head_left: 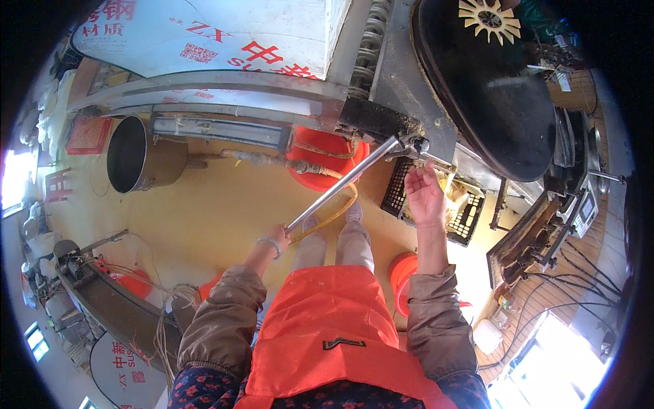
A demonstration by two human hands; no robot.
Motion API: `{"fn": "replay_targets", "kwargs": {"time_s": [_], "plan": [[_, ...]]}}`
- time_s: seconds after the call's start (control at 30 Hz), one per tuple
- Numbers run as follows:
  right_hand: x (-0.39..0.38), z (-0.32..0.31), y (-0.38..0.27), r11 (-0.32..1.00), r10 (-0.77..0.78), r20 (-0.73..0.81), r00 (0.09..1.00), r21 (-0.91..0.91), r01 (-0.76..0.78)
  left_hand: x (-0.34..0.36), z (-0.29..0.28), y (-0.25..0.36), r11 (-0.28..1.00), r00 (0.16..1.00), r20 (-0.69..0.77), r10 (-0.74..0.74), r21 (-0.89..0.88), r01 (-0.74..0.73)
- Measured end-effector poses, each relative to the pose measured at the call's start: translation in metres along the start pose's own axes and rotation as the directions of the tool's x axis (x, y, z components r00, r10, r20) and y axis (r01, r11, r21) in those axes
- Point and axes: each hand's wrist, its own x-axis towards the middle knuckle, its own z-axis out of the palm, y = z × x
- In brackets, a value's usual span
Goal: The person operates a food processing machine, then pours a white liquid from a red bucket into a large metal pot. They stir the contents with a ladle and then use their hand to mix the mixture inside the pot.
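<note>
My left hand [278, 240] is closed round the lower end of a long metal bar [344, 180]. The bar slants up to the right, where its far end meets a bolted fitting [412, 145] at the corner of a metal machine frame. Just below and right of that fitting is my right hand [425, 194], palm up with loosely bent fingers, and nothing shows in it. Whether its fingertips touch the frame, I cannot tell. A black plastic crate [464, 223] with pale pieces inside stands on the floor behind this hand.
Above right hangs a large black round pan [487, 88]. A coiled spring [373, 41] runs up the frame. A red tub [320, 160], a yellow hose [340, 208] and a deep metal pot [129, 153] are ahead. Red buckets [403, 273] stand by my right arm; a control box [584, 213] is at right.
</note>
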Motion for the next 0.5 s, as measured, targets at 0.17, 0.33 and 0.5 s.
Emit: {"fn": "replay_targets", "kwargs": {"time_s": [0.17,0.33,0.5], "plan": [[0.000,0.010,0.013,0.998,0.001,-0.012,1.000,-0.066,-0.002,-0.008,-0.010,0.004,1.000,1.000,0.013,0.009,-0.001,-0.009],[0.002,0.027,0.031,0.991,-0.071,0.037,0.997,-0.112,0.075,0.003,0.004,-0.008,0.998,0.999,-0.002,0.045,-0.033,-0.045],[0.000,0.046,0.044,0.954,-0.152,-0.023,0.988,-0.266,0.140,0.005,0.006,-0.005,0.967,0.999,0.013,-0.040,-0.252,0.042]]}}
